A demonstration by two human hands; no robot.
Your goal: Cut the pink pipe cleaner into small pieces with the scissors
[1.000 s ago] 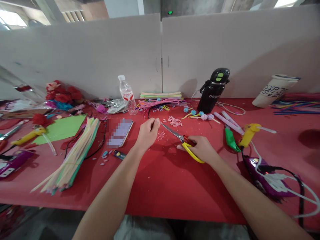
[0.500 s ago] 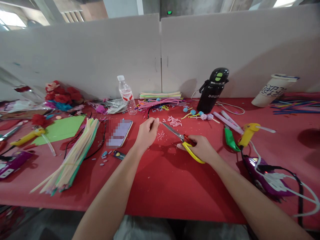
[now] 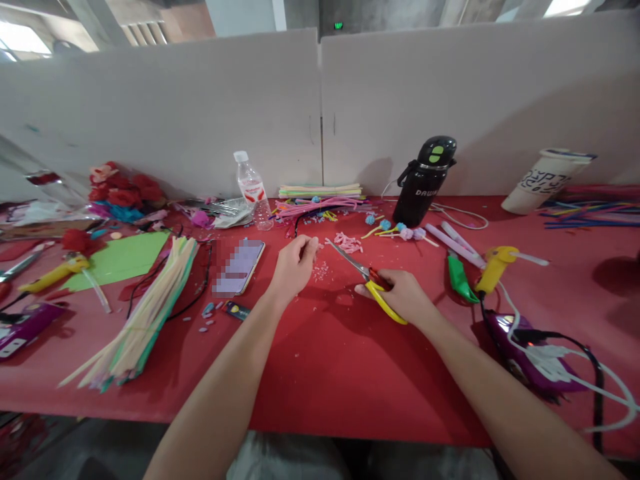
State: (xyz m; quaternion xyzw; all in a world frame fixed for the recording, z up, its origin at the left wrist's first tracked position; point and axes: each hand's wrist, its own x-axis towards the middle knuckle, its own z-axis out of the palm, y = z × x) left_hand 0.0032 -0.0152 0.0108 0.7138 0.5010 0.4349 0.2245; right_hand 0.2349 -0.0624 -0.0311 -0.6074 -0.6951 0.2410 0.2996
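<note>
My right hand (image 3: 401,293) grips a pair of scissors (image 3: 381,303) with yellow handles. Their blades point up and left, toward my left hand (image 3: 296,263). The fingers of that hand are pinched together, and whatever is between them is too small to name. Just right of the left fingertips lie tiny pink clippings (image 3: 321,271) on the red table. Behind the blades is a small heap of short pink pieces (image 3: 346,243), which look like cut pipe cleaner.
Left of my left arm lie a phone (image 3: 241,268) and a bundle of cream and green pipe cleaners (image 3: 150,313). A black bottle (image 3: 423,183) and a plastic bottle (image 3: 254,193) stand behind. On the right are a yellow glue gun (image 3: 496,267) and a purple power strip (image 3: 537,363) with cables.
The scissors in my right hand have shifted very slightly. My left hand keeps its pinch in nearly the same place.
</note>
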